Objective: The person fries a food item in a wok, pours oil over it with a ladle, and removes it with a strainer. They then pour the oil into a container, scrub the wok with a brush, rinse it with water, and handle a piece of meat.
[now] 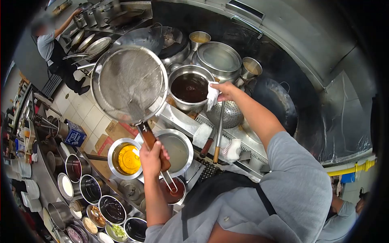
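My left hand (152, 157) is wrapped round the wooden handle of a large round mesh strainer (131, 83), raised in front of me. My right hand (225, 91) is closed on a folded white cloth (212, 96), which lies against the rim of a metal pot (190, 104) of dark brown liquid (189, 87). Just below that hand, a perforated metal ladle (225, 113) and long wooden-handled tools (219, 139) rest on the stove edge. Beneath the strainer are a bowl of yellow oil (129, 158) and a pot of cloudy liquid (174, 150).
Behind the dark-liquid pot stand a lidded pot (219, 58) and small metal containers (199, 38). A wok (271, 103) sits to the right. Sauce and ingredient containers (112, 209) line the left counter. Another person (50, 50) works at the far left; part of another person (344, 218) shows lower right.
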`<state>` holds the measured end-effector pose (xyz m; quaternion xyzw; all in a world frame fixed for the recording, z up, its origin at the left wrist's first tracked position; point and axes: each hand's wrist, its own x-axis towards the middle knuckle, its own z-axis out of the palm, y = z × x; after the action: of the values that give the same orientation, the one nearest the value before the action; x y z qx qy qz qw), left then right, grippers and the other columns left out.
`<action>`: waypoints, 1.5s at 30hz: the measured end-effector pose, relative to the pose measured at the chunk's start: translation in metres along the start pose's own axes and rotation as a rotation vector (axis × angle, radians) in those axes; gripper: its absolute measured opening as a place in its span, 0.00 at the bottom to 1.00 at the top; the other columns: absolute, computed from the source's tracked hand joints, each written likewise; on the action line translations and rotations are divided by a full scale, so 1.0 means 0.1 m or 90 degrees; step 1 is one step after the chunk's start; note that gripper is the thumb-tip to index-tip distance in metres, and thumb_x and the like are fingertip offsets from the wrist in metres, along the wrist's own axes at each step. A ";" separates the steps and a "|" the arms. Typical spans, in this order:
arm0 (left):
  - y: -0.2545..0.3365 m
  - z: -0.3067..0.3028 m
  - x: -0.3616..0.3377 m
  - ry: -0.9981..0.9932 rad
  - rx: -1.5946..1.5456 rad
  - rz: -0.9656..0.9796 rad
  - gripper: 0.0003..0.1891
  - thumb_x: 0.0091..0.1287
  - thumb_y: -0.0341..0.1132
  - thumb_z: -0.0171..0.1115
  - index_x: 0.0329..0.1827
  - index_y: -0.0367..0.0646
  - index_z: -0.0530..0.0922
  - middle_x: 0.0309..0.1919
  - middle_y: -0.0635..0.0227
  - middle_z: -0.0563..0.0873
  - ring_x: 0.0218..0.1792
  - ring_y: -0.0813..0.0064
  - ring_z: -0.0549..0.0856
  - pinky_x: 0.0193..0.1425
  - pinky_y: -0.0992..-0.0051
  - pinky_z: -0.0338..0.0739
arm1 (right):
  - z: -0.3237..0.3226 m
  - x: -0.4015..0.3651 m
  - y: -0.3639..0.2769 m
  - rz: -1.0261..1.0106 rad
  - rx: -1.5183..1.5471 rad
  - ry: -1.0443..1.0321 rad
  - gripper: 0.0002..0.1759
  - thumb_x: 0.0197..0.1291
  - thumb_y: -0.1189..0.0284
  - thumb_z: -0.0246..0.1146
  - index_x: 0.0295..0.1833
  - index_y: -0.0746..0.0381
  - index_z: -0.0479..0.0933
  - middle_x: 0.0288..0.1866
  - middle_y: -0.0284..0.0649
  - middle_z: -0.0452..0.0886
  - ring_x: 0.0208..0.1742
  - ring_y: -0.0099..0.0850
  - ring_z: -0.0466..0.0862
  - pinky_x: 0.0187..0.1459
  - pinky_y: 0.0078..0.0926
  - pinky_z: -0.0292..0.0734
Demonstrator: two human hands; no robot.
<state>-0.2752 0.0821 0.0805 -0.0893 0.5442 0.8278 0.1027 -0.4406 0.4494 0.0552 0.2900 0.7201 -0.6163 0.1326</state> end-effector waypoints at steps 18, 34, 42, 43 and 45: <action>-0.45 -0.38 -0.48 0.089 -0.032 -0.034 0.06 0.66 0.29 0.53 0.41 0.36 0.68 0.23 0.64 0.75 0.18 0.75 0.76 0.20 0.74 0.76 | -0.09 -0.04 -0.15 0.011 -0.039 0.069 0.12 0.54 0.74 0.64 0.43 0.68 0.76 0.39 0.45 0.81 0.35 0.37 0.83 0.37 0.36 0.80; -0.42 -0.28 -0.29 0.063 -0.037 -0.054 0.06 0.65 0.25 0.51 0.42 0.36 0.66 0.23 0.64 0.75 0.17 0.74 0.76 0.19 0.74 0.75 | 0.24 0.52 0.12 0.021 0.063 0.149 0.12 0.47 0.78 0.63 0.40 0.71 0.76 0.32 0.47 0.80 0.28 0.40 0.83 0.27 0.45 0.80; -0.45 -0.40 -0.53 0.123 0.020 -0.035 0.04 0.65 0.25 0.51 0.40 0.35 0.66 0.24 0.63 0.75 0.17 0.74 0.77 0.21 0.75 0.76 | 0.34 0.37 -0.06 -0.052 0.112 0.198 0.10 0.40 0.82 0.63 0.32 0.76 0.76 0.30 0.48 0.80 0.25 0.39 0.83 0.24 0.37 0.78; -0.47 -0.41 -0.55 0.127 0.013 -0.033 0.04 0.65 0.24 0.50 0.40 0.35 0.66 0.24 0.63 0.75 0.17 0.74 0.77 0.21 0.76 0.76 | 0.34 0.41 -0.09 -0.062 0.095 0.200 0.10 0.40 0.82 0.63 0.32 0.76 0.76 0.30 0.48 0.80 0.25 0.39 0.83 0.23 0.37 0.77; -0.51 -0.41 -0.61 0.135 0.016 -0.031 0.04 0.65 0.24 0.50 0.40 0.35 0.67 0.24 0.63 0.75 0.17 0.74 0.77 0.21 0.76 0.76 | 0.37 0.29 -0.18 -0.076 0.089 0.204 0.09 0.40 0.82 0.63 0.30 0.76 0.76 0.28 0.48 0.80 0.25 0.38 0.83 0.22 0.38 0.76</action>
<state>-0.2019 0.0600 0.0353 -0.1880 0.5602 0.8040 0.0658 -0.4804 0.4197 0.0458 0.3495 0.7036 -0.6173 -0.0412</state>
